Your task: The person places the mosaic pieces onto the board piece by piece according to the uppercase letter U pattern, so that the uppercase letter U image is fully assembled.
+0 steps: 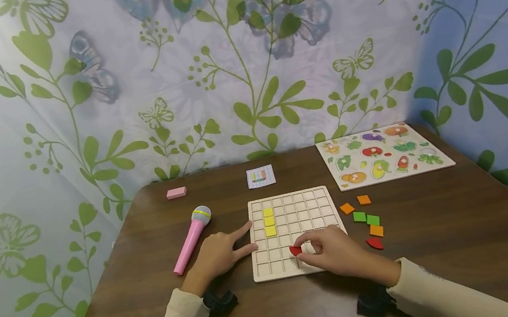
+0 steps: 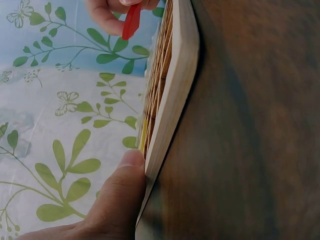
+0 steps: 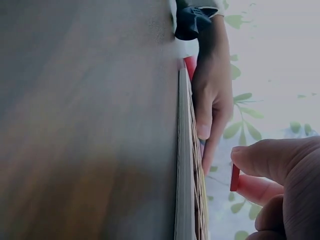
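Observation:
A pale wooden grid board [image 1: 300,203] lies on the table, with yellow square tiles [image 1: 269,221] in a column at its upper left. My left hand [image 1: 219,252] rests at the board's left edge, thumb and a straight finger touching the rim. Between thumb and finger, my right hand [image 1: 337,252] pinches a red quarter-round tile [image 1: 296,251] over the lower middle of the grid. In the right wrist view that red tile [image 3: 234,177] is held edge-on, apart from the board. Right of the board lie orange tiles [image 1: 364,200], green tiles [image 1: 359,216] and another red tile [image 1: 374,243].
A pink microphone [image 1: 191,243] lies left of the board. Behind it is a pink block [image 1: 176,192]. A small pattern card [image 1: 260,176] lies beyond the grid. At the back right is a vegetable puzzle board [image 1: 384,155]. A patterned curtain [image 1: 202,78] hangs behind the table.

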Action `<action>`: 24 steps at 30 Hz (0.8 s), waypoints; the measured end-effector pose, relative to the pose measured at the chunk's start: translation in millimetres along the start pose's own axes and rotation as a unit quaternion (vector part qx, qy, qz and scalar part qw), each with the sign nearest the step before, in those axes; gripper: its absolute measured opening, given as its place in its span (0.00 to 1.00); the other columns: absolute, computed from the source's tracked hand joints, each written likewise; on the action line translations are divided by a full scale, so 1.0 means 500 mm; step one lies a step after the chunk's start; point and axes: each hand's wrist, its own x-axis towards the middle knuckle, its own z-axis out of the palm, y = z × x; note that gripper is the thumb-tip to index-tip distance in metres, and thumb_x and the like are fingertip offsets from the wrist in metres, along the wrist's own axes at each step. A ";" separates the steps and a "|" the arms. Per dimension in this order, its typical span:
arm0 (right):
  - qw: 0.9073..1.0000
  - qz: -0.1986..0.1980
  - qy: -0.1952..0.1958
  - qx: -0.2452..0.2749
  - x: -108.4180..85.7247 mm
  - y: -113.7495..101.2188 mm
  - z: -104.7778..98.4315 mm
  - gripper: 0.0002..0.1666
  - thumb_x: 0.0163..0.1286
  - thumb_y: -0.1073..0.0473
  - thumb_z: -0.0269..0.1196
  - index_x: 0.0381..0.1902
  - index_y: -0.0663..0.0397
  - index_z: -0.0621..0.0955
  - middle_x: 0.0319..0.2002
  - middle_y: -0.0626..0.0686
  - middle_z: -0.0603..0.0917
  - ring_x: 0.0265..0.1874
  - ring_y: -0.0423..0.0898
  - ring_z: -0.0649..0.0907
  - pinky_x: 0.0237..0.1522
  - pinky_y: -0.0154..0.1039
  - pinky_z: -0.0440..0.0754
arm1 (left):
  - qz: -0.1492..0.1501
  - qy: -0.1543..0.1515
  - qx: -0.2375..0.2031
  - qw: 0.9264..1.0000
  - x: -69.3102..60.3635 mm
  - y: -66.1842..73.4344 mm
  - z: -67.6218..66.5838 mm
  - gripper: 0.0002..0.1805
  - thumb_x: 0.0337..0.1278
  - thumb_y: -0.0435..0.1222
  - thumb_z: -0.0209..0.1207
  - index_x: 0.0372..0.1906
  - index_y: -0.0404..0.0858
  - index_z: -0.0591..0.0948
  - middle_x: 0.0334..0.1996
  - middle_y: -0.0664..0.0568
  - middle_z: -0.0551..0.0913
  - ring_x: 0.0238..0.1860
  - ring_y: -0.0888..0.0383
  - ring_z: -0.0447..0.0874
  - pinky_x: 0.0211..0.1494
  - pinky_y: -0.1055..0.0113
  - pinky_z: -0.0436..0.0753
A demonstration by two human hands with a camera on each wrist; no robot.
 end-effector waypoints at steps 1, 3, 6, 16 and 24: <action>1.000 0.003 0.000 0.002 0.003 -0.002 0.002 0.08 0.64 0.51 0.74 0.41 0.38 0.89 0.12 0.35 0.62 0.13 0.33 0.61 0.19 0.31 0.57 | -0.001 0.000 -0.001 1.000 0.000 0.000 -0.001 0.39 0.67 0.67 0.52 0.77 0.56 0.69 0.11 0.60 0.65 0.16 0.60 0.64 0.26 0.64 0.71; 1.000 0.005 -0.001 0.003 0.007 -0.004 0.005 0.08 0.64 0.51 0.74 0.41 0.39 0.89 0.12 0.35 0.62 0.13 0.33 0.62 0.19 0.31 0.57 | -0.002 -0.001 0.001 1.000 0.000 0.000 -0.002 0.39 0.66 0.67 0.52 0.77 0.56 0.69 0.11 0.60 0.64 0.16 0.61 0.64 0.26 0.64 0.70; 1.000 0.005 -0.001 0.007 0.010 -0.005 0.008 0.08 0.64 0.53 0.74 0.41 0.41 0.89 0.12 0.35 0.62 0.13 0.33 0.62 0.19 0.31 0.57 | 0.005 0.005 -0.001 1.000 0.000 0.000 -0.002 0.38 0.66 0.67 0.53 0.76 0.55 0.70 0.10 0.60 0.64 0.15 0.61 0.61 0.24 0.65 0.70; 1.000 0.003 0.004 -0.003 0.024 -0.001 0.016 0.07 0.64 0.51 0.74 0.39 0.40 0.89 0.12 0.35 0.63 0.12 0.33 0.62 0.18 0.32 0.57 | 0.011 0.020 0.006 1.000 0.000 0.000 -0.002 0.38 0.67 0.67 0.53 0.76 0.55 0.71 0.10 0.60 0.63 0.15 0.62 0.57 0.23 0.65 0.68; 1.000 0.019 -0.013 -0.008 0.030 -0.001 0.021 0.07 0.64 0.51 0.74 0.40 0.40 0.89 0.12 0.36 0.64 0.13 0.34 0.63 0.19 0.32 0.59 | 0.004 0.006 0.007 1.000 0.001 0.001 -0.003 0.39 0.66 0.67 0.52 0.76 0.55 0.70 0.10 0.60 0.64 0.15 0.62 0.56 0.23 0.65 0.68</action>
